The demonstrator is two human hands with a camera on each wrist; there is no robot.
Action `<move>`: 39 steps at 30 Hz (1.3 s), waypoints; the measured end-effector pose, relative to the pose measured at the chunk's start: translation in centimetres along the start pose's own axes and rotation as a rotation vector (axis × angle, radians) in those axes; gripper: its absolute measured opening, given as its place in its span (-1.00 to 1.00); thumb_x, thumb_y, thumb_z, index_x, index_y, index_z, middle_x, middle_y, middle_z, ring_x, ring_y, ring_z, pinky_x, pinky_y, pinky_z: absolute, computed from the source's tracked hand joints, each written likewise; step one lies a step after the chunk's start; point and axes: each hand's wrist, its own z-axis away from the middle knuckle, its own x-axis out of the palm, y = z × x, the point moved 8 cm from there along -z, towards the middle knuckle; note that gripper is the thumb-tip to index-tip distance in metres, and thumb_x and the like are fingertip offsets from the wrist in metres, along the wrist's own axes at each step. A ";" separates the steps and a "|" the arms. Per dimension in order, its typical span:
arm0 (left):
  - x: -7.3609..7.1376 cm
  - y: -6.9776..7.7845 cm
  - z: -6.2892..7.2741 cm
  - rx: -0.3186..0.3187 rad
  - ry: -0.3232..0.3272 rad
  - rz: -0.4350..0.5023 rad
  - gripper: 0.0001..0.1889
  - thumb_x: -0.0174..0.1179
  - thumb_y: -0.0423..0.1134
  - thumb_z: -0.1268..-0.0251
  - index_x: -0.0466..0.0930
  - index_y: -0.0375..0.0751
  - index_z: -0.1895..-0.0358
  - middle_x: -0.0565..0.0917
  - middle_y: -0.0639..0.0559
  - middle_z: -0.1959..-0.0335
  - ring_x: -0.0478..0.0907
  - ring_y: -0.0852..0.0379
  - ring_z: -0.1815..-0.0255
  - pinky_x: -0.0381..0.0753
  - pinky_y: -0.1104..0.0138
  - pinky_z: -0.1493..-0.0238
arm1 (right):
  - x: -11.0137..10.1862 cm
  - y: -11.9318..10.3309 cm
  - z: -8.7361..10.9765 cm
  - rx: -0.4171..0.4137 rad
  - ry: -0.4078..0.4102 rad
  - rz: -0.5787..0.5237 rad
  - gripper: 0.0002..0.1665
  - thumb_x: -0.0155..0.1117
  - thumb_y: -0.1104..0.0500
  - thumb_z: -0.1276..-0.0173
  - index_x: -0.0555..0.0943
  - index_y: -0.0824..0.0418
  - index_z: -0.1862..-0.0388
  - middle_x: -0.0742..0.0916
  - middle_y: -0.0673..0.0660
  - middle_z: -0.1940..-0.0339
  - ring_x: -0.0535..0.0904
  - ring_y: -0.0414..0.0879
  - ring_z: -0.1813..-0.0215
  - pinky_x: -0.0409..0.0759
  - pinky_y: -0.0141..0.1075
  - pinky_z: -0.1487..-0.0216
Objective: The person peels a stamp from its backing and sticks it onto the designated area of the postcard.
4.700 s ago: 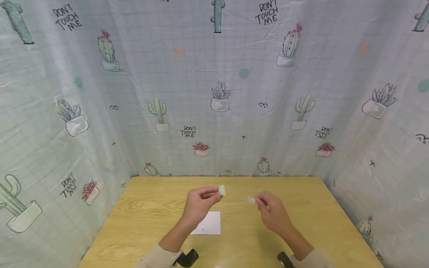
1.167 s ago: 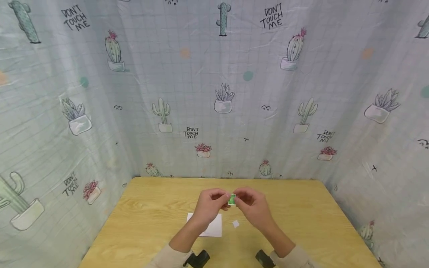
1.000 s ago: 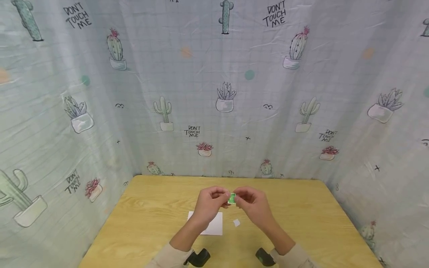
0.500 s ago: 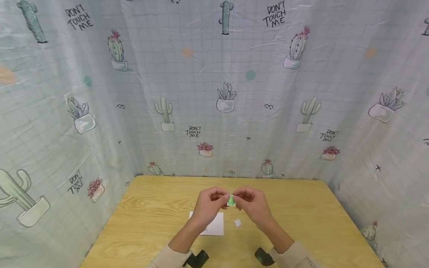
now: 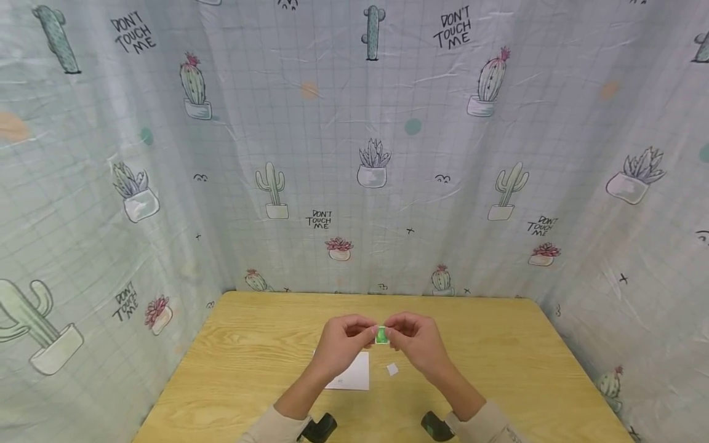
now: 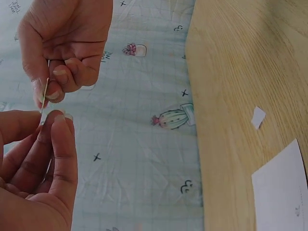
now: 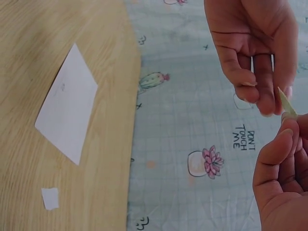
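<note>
A small green square sticker [image 5: 381,335] with a white border, much like a stamp, is held up above the table. My left hand [image 5: 340,347] pinches its left edge between thumb and fingers. On the opposite edge, the thumb and fingers of my right hand [image 5: 420,343] pinch it too. From the right wrist, the sticker [image 7: 285,100] shows almost edge-on with a pale yellowish back. Below the hands lie a white card or envelope [image 5: 354,373], partly hidden by the left hand, and a small white paper piece [image 5: 392,369].
The wooden table [image 5: 498,369] has its far edge against a cactus-print curtain [image 5: 310,154], which hangs behind and along both sides. Black wrist-worn devices sit at both cuffs, such as the one on the left [image 5: 320,427].
Earliest, the hands were apart, the left holding the pale square and the right a white scrap. The scrap now lies on the table, and both hands hold the green sticker, slightly lower since half a second ago.
</note>
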 end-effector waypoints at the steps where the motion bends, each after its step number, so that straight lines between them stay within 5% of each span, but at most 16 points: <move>1: -0.1 0.0 0.1 0.006 -0.002 -0.016 -0.78 0.29 -0.13 -0.49 0.79 -0.18 0.03 0.82 -0.18 0.21 0.75 0.14 0.24 0.80 0.33 0.12 | 0.0 0.1 0.0 0.007 0.003 -0.002 -0.89 0.39 0.32 -0.42 0.73 0.39 0.17 0.72 0.29 0.36 0.58 -0.21 0.44 0.65 -0.41 0.36; 15: -2.0 -1.6 0.5 0.066 -0.010 -0.299 -0.66 0.29 -0.04 -0.49 0.75 -0.11 -0.16 0.83 0.01 -0.01 0.77 0.05 -0.06 0.75 0.39 -0.01 | -0.5 0.7 0.2 0.041 0.014 0.012 -0.89 0.39 0.32 -0.41 0.73 0.37 0.17 0.72 0.23 0.36 0.58 -0.20 0.43 0.64 -0.41 0.37; 22: -3.1 -3.3 0.8 0.081 -0.026 -0.393 -0.62 0.31 -0.10 -0.47 0.71 -0.19 -0.22 0.79 -0.12 -0.14 0.73 -0.13 -0.19 0.77 0.11 -0.10 | -0.8 1.0 0.3 0.055 0.040 0.046 -0.95 0.38 0.34 -0.41 0.74 0.30 0.19 0.71 0.13 0.39 0.59 -0.17 0.43 0.66 -0.40 0.35; 31: -5.2 -6.1 1.5 0.030 -0.011 -0.557 -0.53 0.32 0.01 -0.44 0.68 -0.14 -0.29 0.73 -0.10 -0.27 0.65 -0.17 -0.33 0.65 -0.11 -0.29 | -0.7 1.2 0.4 0.048 0.021 0.008 -0.89 0.39 0.31 -0.41 0.73 0.36 0.16 0.73 0.25 0.34 0.59 -0.19 0.42 0.67 -0.39 0.33; 39: -6.2 -8.0 2.2 -0.016 -0.015 -0.603 -0.46 0.34 0.03 -0.42 0.63 -0.18 -0.33 0.68 -0.18 -0.33 0.53 -0.29 -0.44 0.51 -0.20 -0.42 | -0.7 2.3 0.5 0.095 0.031 0.043 -0.94 0.36 0.34 -0.43 0.73 0.30 0.17 0.72 0.16 0.35 0.60 -0.16 0.41 0.72 -0.32 0.30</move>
